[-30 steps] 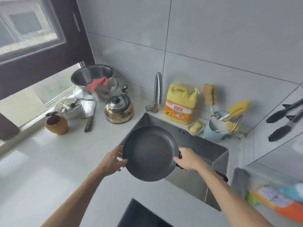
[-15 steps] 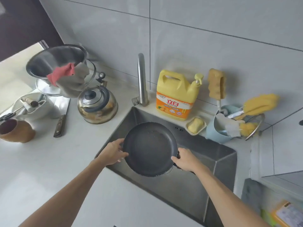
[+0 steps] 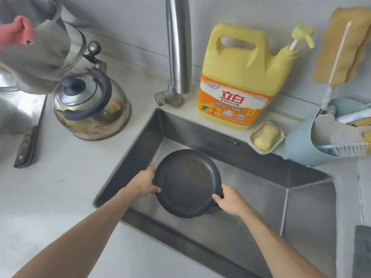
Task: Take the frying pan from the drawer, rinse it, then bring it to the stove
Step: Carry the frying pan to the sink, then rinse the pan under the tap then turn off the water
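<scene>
Two bare hands hold a round black frying pan (image 3: 187,182) down inside the grey steel sink (image 3: 307,199). The left hand (image 3: 145,183) grips the pan's left rim, with the thumb on the front edge and the fingers curled around the side. The right hand (image 3: 230,201) is closed around the pan where the dark handle starts (most of the handle is hidden under the hand and arm). The pan faces up and looks a little tilted toward the person. I cannot tell if its bottom touches the sink floor.

A tall shiny steel tap (image 3: 177,47) stands at the back corner of the sink, with its base on the white counter (image 3: 66,187). Just right of the tap stands a big yellow bottle of dish soap (image 3: 241,77) with an orange label and a pump top. Beside the bottle, a yellow bar of soap (image 3: 266,137) lies in a small pale dish. Farther right, a light blue holder (image 3: 301,145) hangs at the sink's edge with brushes in it, and a yellow sponge on a stick (image 3: 343,49) stands up out of it.

Left of the sink, a shiny metal kettle (image 3: 94,109) with a dark handle sits on the counter. A knife with a brown wooden handle (image 3: 26,147) lies near it
</scene>
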A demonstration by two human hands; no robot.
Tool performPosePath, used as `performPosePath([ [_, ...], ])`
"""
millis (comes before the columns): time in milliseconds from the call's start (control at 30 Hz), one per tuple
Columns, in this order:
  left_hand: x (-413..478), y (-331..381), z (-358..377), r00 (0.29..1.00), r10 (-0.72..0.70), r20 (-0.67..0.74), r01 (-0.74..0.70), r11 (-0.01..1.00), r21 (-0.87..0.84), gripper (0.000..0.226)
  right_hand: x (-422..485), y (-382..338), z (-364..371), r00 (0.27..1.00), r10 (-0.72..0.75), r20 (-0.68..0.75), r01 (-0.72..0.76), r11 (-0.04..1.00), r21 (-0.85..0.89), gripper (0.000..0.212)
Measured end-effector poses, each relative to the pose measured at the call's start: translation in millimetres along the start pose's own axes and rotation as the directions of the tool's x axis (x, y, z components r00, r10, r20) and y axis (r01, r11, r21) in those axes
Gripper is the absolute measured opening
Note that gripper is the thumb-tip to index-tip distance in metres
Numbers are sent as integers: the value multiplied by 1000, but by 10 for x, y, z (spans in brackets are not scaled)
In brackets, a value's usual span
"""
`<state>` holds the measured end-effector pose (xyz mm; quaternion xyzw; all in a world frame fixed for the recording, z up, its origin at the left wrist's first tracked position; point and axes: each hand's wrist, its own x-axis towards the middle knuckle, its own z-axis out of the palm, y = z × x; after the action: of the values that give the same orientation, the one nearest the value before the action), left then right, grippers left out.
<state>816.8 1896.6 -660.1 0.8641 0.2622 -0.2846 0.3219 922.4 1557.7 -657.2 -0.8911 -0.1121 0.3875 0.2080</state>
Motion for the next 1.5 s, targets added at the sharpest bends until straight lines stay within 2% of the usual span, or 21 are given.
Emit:
performPosePath([
  [167, 285, -132, 123, 999, -37, 12, 35, 993, 109, 68, 204, 134, 223, 1000, 16, -11, -16, 1000, -4, 17],
  [467, 412, -214, 253, 999, -25, 34, 19, 983, 183, 66, 335, 247, 384, 999, 21, -26, -21, 1000, -3, 23],
  [833, 346, -182, 184, 999, -19, 42, 8, 967, 256, 70, 350, 284, 442, 998, 30, -57, -30, 1000, 2, 19],
  [967, 265, -68, 43, 998, 8, -59, 12, 942, 337, 73, 343, 291, 450, 998, 16, -65, -17, 1000, -6, 15],
  [1067, 130, 141, -192, 977, 103, -185, -46, 957, 287, 74, 339, 273, 441, 998, 8, -67, -9, 1000, -14, 15],
  [1167, -52, 432, -520, 908, 243, -340, -177, 961, 214, 66, 331, 248, 425, 997, 17, -69, -19, 999, -27, 16],
  [1300, -273, 865, -1060, 744, 320, -587, -323, 941, 103, 66, 309, 252, 415, 998, 10, -62, -13, 999, -41, 17],
  [1400, -355, 1124, -1430, 589, 344, -731, -342, 926, 161, 69, 307, 264, 417, 998, 10, -58, -12, 999, -41, 16],
  [1500, -333, 1328, -1658, 518, 353, -779, -301, 928, 221, 62, 303, 250, 417, 998, 17, -53, -19, 999, -40, 18],
])
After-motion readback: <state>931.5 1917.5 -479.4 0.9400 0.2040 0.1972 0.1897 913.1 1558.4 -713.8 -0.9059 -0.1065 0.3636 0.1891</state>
